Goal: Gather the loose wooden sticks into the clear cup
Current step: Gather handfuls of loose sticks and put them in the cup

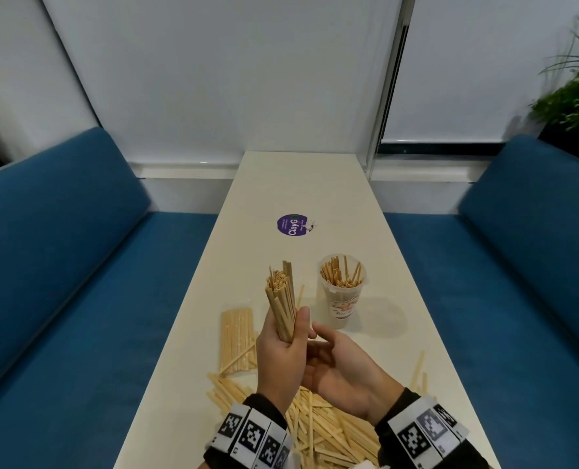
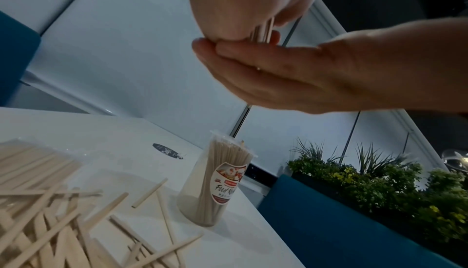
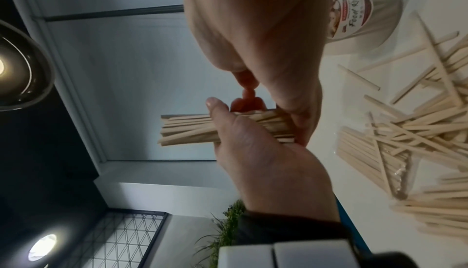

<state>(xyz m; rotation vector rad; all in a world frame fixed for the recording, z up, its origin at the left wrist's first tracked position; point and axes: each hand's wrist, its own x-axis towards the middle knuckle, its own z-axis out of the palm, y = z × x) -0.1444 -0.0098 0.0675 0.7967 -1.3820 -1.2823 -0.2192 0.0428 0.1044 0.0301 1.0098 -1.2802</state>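
One upright bundle of pale wooden sticks (image 1: 281, 299) sits gripped in the left hand (image 1: 281, 353); the right hand (image 1: 342, 367), open-palmed, squares its base for the tall clear plastic cup (image 1: 343, 292) at one o'clock.

Left hand (image 3: 255, 152) grips stick bundle (image 3: 192, 130); right hand (image 3: 253, 32) above (fingers extended).

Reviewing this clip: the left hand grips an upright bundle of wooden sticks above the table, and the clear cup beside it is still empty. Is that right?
Not quite. The left hand does grip the upright bundle of wooden sticks above the table, but the clear cup is not empty: the head view shows sticks already standing in it.
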